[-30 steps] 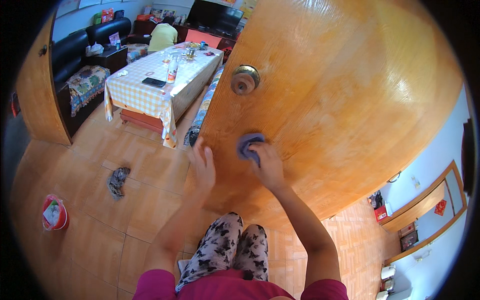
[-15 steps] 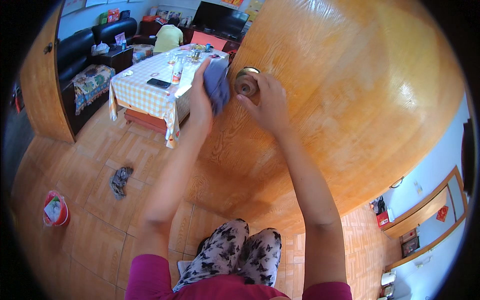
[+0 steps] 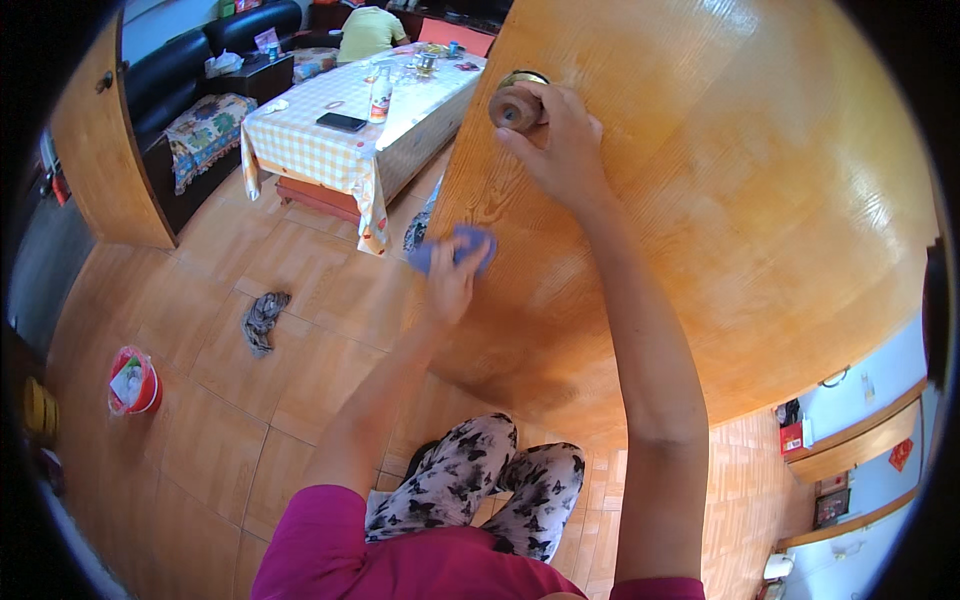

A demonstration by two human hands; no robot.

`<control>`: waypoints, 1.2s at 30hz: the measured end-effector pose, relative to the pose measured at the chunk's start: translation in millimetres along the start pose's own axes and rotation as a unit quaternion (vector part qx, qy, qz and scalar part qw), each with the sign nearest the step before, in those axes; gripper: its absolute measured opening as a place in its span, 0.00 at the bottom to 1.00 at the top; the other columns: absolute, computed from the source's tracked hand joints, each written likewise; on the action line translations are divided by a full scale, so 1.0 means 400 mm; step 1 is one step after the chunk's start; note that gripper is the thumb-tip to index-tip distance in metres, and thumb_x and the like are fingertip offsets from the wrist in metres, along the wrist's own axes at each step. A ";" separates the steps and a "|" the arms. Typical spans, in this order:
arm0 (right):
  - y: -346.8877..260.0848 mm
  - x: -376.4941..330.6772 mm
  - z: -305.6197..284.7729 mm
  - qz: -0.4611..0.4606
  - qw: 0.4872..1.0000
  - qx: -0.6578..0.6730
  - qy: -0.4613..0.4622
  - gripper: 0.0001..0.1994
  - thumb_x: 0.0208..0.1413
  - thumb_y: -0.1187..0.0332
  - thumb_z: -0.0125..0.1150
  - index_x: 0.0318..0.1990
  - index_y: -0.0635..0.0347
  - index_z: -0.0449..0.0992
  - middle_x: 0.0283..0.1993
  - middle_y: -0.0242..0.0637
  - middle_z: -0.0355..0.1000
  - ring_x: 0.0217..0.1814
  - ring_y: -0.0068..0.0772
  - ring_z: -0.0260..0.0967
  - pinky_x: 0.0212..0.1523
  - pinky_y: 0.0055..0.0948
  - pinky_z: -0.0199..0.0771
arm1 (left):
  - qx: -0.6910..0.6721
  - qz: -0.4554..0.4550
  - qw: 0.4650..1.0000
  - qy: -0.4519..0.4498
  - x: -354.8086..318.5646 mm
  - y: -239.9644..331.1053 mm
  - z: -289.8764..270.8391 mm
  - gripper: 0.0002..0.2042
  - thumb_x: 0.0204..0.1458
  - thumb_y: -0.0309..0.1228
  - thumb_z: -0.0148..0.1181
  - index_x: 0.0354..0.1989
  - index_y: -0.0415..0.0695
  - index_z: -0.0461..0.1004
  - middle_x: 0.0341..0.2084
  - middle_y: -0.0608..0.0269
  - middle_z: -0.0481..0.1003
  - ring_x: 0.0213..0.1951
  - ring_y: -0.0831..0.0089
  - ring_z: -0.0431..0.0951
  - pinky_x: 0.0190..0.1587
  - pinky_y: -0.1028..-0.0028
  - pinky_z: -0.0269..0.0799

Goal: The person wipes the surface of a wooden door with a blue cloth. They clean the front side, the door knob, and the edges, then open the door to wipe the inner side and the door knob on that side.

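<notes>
A wooden door (image 3: 720, 200) with a glossy grain fills the middle and right of the view. My right hand (image 3: 565, 140) is closed around its round brown doorknob (image 3: 515, 108), which has a brass-coloured plate behind it. Lower down, at the door's left edge, my left hand (image 3: 452, 285) presses a purple-blue cloth (image 3: 478, 250) against the wood, its fingers bent over the cloth. The cloth and that hand are slightly smeared by motion.
Left of the door stands a table (image 3: 300, 140) under a checked cloth, bearing a phone (image 3: 341, 122) and a bottle (image 3: 380, 95). A grey rag (image 3: 264, 322) and a red bucket (image 3: 135, 382) are on the tiled floor. A person (image 3: 370, 35) in yellow is beyond the table.
My left hand has moved down with the cloth, from beside the knob to the lower door edge. My right hand stays on the knob. The whole view has shifted.
</notes>
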State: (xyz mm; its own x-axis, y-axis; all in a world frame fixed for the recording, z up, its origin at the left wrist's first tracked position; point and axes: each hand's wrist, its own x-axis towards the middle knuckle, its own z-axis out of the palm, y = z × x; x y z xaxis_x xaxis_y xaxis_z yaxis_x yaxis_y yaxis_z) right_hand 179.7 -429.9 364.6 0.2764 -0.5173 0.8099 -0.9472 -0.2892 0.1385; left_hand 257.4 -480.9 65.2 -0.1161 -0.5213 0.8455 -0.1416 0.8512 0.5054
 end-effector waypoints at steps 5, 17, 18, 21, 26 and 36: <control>0.036 0.033 0.008 -0.020 1.000 -0.015 0.011 0.27 0.51 0.57 0.73 0.58 0.48 0.71 0.54 0.35 0.71 0.55 0.40 0.69 0.56 0.44 0.61 | -0.107 -0.117 0.987 0.026 -0.139 -0.095 0.039 0.16 0.56 0.19 0.58 0.53 0.45 0.78 0.46 0.49 0.75 0.52 0.49 0.73 0.57 0.59 0.67; 0.025 0.012 0.010 -0.027 0.999 0.028 0.021 0.27 0.51 0.55 0.74 0.57 0.51 0.72 0.50 0.36 0.72 0.50 0.38 0.72 0.52 0.41 0.67 | -0.041 0.041 0.950 0.306 0.545 0.132 -0.036 0.22 0.56 0.21 0.60 0.59 0.52 0.77 0.51 0.51 0.71 0.53 0.51 0.71 0.58 0.60 0.67; 0.027 0.012 0.007 -0.040 0.999 0.017 0.024 0.27 0.51 0.55 0.74 0.57 0.51 0.72 0.50 0.36 0.73 0.50 0.38 0.72 0.52 0.41 0.67 | 0.011 0.015 0.950 0.313 0.495 0.127 -0.004 0.23 0.56 0.19 0.59 0.60 0.54 0.76 0.52 0.51 0.70 0.54 0.51 0.71 0.58 0.59 0.67; 0.036 0.018 0.004 -0.044 0.999 -0.008 0.030 0.27 0.52 0.55 0.73 0.57 0.52 0.73 0.50 0.36 0.72 0.50 0.38 0.71 0.52 0.41 0.67 | 0.071 0.045 0.974 0.212 0.347 0.149 0.045 0.29 0.49 0.16 0.58 0.62 0.57 0.75 0.52 0.52 0.70 0.55 0.50 0.70 0.57 0.56 0.67; 0.062 0.024 0.006 -0.037 0.999 0.003 0.013 0.26 0.53 0.55 0.73 0.57 0.52 0.73 0.49 0.36 0.72 0.50 0.38 0.71 0.52 0.40 0.68 | 0.043 0.051 0.997 0.025 0.098 0.099 0.112 0.28 0.47 0.17 0.60 0.58 0.56 0.77 0.49 0.53 0.70 0.51 0.53 0.72 0.53 0.60 0.71; 0.064 0.030 0.035 -0.024 0.999 0.031 0.021 0.25 0.53 0.61 0.73 0.56 0.54 0.74 0.50 0.39 0.73 0.46 0.38 0.73 0.48 0.35 0.75 | -0.014 0.018 0.975 0.222 0.446 0.139 0.008 0.23 0.53 0.20 0.62 0.60 0.46 0.73 0.49 0.47 0.68 0.52 0.47 0.70 0.55 0.56 0.68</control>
State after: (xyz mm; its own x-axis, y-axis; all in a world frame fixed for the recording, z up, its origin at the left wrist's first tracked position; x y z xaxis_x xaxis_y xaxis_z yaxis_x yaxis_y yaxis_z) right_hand 161.0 -454.7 370.0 0.3130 -0.4682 0.8263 -0.9206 -0.3635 0.1428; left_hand 225.8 -526.6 243.6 0.3169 -0.4176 0.8516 -0.1187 0.8733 0.4724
